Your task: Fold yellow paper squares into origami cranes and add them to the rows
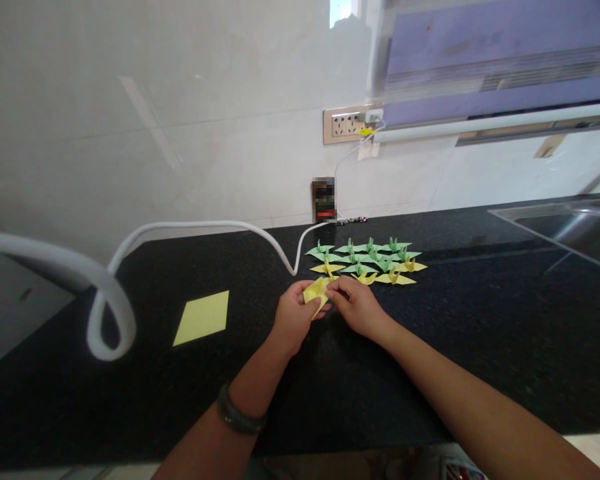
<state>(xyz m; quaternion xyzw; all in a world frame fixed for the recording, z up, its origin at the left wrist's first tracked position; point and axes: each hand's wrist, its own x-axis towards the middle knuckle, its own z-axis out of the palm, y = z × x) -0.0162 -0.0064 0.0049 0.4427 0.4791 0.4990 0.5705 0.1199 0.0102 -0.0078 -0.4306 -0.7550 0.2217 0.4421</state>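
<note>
My left hand and my right hand meet over a black countertop, both pinching a partly folded yellow paper piece. Just beyond my fingers lie several folded paper cranes, green ones at the back and yellow ones in front, laid flat in rows. A flat yellow paper square rests on the counter to the left of my left hand. A dark band circles my left wrist.
A white cable loops across the counter from the left and runs up to a wall socket. A small dark device leans against the wall. A steel sink sits at the far right.
</note>
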